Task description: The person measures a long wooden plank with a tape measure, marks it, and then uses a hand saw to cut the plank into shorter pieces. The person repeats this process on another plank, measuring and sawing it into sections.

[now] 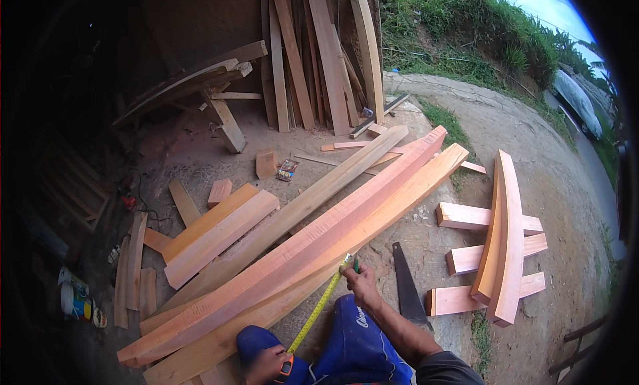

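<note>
My left hand (265, 366) is closed round an orange and black tape measure (287, 368), low in front of my blue-clad knees. Its yellow blade (315, 316) is drawn out, slanting up and to the right. At the blade's far end, my right hand (363, 289) pinches the tip; a short green stick-like thing also pokes from its fingers, too small to name surely. Just beyond that hand lies a long pale beam (399, 197), its near edge close to the blade tip. Beside it rests a long pinkish beam (319, 232).
A handsaw (407, 282) lies right of my right hand. Farther right, two curved timbers (510, 232) rest across several short blocks (459, 300). Shorter timbers (223, 235) lie at left. Planks (333, 58) lean on the back wall; a wooden trestle (226, 122) stands nearby.
</note>
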`<move>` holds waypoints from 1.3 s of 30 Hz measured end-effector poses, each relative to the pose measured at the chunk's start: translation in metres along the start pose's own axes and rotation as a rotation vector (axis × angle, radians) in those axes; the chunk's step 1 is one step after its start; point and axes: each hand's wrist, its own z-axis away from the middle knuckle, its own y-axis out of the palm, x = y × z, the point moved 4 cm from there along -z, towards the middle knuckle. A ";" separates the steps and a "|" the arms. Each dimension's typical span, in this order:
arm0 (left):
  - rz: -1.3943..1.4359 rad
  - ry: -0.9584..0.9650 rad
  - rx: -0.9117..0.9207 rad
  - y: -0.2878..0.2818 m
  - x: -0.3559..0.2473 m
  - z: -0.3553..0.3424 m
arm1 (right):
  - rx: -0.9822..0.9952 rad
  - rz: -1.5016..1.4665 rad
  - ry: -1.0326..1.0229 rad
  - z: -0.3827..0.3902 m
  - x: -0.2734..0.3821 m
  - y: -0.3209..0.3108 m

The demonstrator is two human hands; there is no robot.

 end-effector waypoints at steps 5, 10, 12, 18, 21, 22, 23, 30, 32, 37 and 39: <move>0.274 0.088 0.017 -0.042 0.014 0.052 | -0.380 -0.067 -0.305 -0.121 0.136 -0.171; -0.121 0.067 -0.059 -0.017 -0.071 -0.001 | -0.252 -0.041 -0.126 -0.088 0.044 -0.126; -0.118 0.184 -0.127 -0.002 -0.096 -0.035 | -0.116 -0.062 0.020 -0.024 -0.013 -0.056; -0.153 0.157 -0.171 0.003 -0.123 -0.070 | -0.022 -0.125 0.137 0.036 -0.086 0.014; -0.130 0.157 -0.254 -0.035 -0.103 -0.032 | -0.096 -0.164 0.032 -0.043 -0.039 -0.013; -0.129 0.139 -0.283 -0.050 -0.091 -0.015 | -0.180 -0.163 -0.017 -0.076 -0.015 -0.032; -0.144 0.077 -0.292 -0.066 -0.079 0.005 | -0.212 -0.177 -0.097 -0.114 0.005 -0.056; -0.112 -0.092 -0.340 -0.117 -0.031 0.042 | -0.505 -0.052 -0.177 -0.247 0.074 -0.159; -0.109 -0.021 -0.362 -0.111 -0.040 0.025 | -0.523 -0.025 -0.163 -0.255 0.077 -0.151; -0.138 0.007 -0.334 -0.112 -0.082 -0.011 | -0.521 0.003 -0.129 -0.262 0.065 -0.142; -0.165 0.032 -0.326 -0.117 -0.086 -0.022 | -0.530 0.017 -0.113 -0.267 0.063 -0.141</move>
